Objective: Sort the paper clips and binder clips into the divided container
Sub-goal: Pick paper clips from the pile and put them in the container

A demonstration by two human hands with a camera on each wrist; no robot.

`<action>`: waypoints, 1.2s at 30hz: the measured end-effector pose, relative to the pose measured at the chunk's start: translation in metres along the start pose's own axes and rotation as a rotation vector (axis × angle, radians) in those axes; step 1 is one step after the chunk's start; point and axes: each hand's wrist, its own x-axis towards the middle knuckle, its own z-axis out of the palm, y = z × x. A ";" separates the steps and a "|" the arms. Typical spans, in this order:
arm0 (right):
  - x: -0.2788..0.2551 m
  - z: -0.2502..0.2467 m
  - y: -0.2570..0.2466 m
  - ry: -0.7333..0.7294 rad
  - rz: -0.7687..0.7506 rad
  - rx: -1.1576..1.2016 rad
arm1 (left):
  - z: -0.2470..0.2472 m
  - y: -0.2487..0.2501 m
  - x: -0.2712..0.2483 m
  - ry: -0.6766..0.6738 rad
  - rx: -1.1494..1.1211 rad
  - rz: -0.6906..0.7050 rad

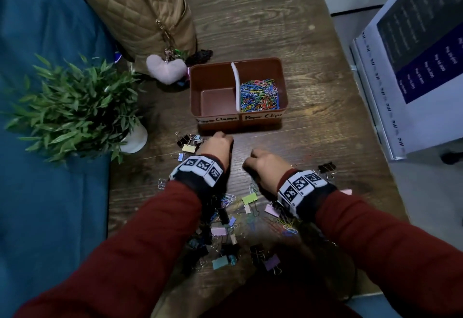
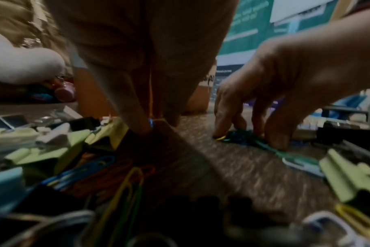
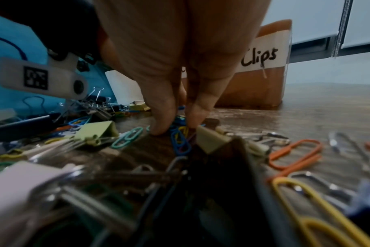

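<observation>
Right hand (image 1: 265, 167) had its fingertips (image 3: 161, 128) pinched on a small bunch of paper clips (image 3: 181, 133) on the table (image 1: 325, 117), just short of the divided container (image 1: 236, 92). Left hand (image 1: 216, 146) pinched a blue clip (image 2: 150, 123) beside loose binder clips (image 1: 189, 146). Right compartment held paper clips, left compartment bare. Plant (image 1: 77, 107) and quilted bag (image 1: 140, 12) stood left of the container.

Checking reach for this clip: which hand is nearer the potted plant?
Left. The left hand works the table at the pile's left edge, just right of the potted plant. The right hand is farther right, past the left hand.
</observation>
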 end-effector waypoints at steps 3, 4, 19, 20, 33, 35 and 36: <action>-0.005 -0.001 0.001 -0.032 -0.059 -0.016 | 0.000 0.000 0.001 -0.068 0.145 0.070; -0.007 -0.001 0.003 -0.042 -0.064 -0.020 | 0.001 -0.001 -0.002 -0.087 0.178 0.088; -0.034 0.002 0.000 -0.183 -0.066 -0.149 | 0.033 0.008 -0.075 -0.176 0.245 0.119; -0.034 0.003 -0.001 -0.165 -0.074 -0.129 | 0.032 0.011 -0.074 -0.179 0.252 0.127; -0.033 0.014 -0.014 -0.085 0.128 0.052 | 0.023 0.021 -0.062 -0.230 0.079 0.112; -0.033 0.007 -0.006 -0.108 0.209 0.130 | 0.023 0.017 -0.060 -0.231 -0.033 0.055; -0.033 0.002 -0.003 -0.093 0.247 0.182 | 0.023 0.014 -0.059 -0.217 -0.101 0.029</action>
